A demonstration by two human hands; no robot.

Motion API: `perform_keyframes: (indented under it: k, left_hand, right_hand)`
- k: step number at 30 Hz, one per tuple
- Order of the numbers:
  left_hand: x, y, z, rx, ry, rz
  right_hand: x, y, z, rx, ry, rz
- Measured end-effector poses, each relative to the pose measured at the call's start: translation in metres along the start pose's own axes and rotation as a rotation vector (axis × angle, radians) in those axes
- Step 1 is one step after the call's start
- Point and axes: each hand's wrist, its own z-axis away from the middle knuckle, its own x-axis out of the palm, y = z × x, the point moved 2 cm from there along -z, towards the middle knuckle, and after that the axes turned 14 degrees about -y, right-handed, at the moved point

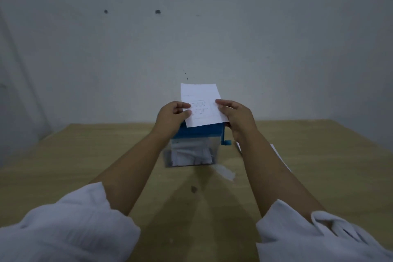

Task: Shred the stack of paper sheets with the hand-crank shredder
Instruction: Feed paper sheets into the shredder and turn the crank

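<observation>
A small hand-crank shredder [192, 134] with a blue top and a clear bin stands mid-table; white shreds fill the bin. Its blue crank knob [227, 143] sticks out on the right side. A white printed sheet [202, 105] stands upright over the shredder's top, its lower edge at the blue lid. My left hand [173, 116] pinches the sheet's left edge. My right hand [236, 116] holds its right edge with the fingers curled round it. More white sheets [278, 155] lie on the table to the right, mostly hidden behind my right forearm.
The wooden table [85, 166] runs up to a grey wall at the back. A loose scrap of shredded paper [225, 172] lies just in front of the bin on the right. A small dark spot [194, 189] marks the tabletop nearer me.
</observation>
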Motion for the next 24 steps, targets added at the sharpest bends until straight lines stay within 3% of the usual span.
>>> perform_keyframes:
  k: [2, 7, 13, 24]
  left_hand:
    - [-0.018, 0.000, -0.006, 0.012, -0.009, 0.002]
    - [-0.047, -0.008, -0.027, 0.077, 0.018, -0.033]
    - [-0.057, -0.028, -0.039, 0.139, 0.058, -0.060]
    - [-0.050, -0.042, -0.034, 0.089, -0.023, 0.027]
  right_hand:
    - [0.005, -0.007, -0.010, 0.038, -0.101, -0.021]
    - [0.013, -0.024, -0.040, -0.106, -0.146, 0.184]
    - [0.020, -0.013, -0.061, -0.129, -0.247, 0.324]
    - [0.010, 0.020, -0.059, -0.015, -0.266, 0.247]
